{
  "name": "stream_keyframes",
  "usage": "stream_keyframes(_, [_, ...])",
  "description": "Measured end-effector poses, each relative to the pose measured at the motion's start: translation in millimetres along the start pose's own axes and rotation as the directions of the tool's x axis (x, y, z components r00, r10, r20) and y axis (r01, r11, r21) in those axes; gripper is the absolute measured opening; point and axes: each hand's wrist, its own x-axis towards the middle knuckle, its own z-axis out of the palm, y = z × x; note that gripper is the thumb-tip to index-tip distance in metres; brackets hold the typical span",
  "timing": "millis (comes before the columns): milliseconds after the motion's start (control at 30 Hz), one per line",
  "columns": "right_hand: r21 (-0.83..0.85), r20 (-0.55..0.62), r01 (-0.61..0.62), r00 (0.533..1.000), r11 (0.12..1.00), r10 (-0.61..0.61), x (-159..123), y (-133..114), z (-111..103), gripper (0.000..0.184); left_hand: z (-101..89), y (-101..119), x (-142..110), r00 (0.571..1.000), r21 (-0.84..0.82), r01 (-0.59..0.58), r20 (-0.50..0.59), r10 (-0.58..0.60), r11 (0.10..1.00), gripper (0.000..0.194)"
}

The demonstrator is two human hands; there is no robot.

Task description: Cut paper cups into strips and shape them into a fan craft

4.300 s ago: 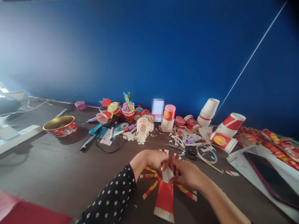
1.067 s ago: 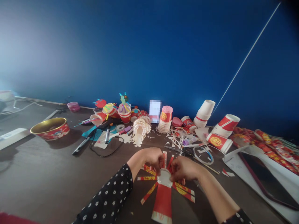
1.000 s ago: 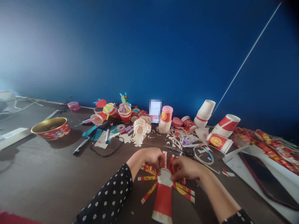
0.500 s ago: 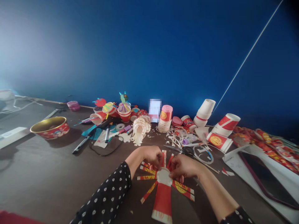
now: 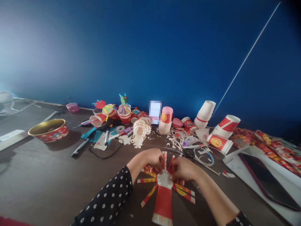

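Note:
A red paper cup cut into strips (image 5: 164,201) lies spread flat on the dark table, its round white base in the middle. Narrow red and yellow strips fan out to both sides, and one wide strip points toward me. At the upper left of the base, my left hand (image 5: 154,160) is closed, its fingers pinching the cup's edge where the strips begin. My right hand (image 5: 184,171) has its fingers closed on the right edge of the base. Both hands partly hide the strips beneath them.
Beyond my hands lie scissors (image 5: 188,153), coiled clear tubing (image 5: 204,156) and a white ruffled paper piece (image 5: 140,131). Stacked paper cups (image 5: 205,113) stand at the back. A gold-lined bowl (image 5: 49,130) sits left; a phone (image 5: 268,180) lies right on a white box lid.
Both hands stay at the cup base with almost no movement. The whole view has shifted very slightly.

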Motion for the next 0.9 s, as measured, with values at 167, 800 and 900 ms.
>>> stream_keyframes(167, [0.08, 0.092, 0.087, 0.991, 0.993, -0.095, -6.1, 6.1, -9.1, 0.018, -7.7, -7.7, -3.5, 0.987, -0.144, -0.089, 0.123, 0.107, 0.986, 0.018])
stream_keyframes(800, [0.106, 0.119, 0.051, 0.991, 0.993, -0.064, -6.4, 0.0, -9.4, 0.019, -4.4, -2.1, -3.1, 0.998, -0.155, 0.012, 0.07, -0.001, 0.988, 0.01])
stream_keyframes(900, [0.107, 0.125, 0.055, 0.99, 0.993, -0.068, -5.9, -1.0, -9.5, 0.017, -3.6, -3.4, -1.6, 0.998, -0.154, 0.025, 0.062, -0.015, 0.988, 0.008])
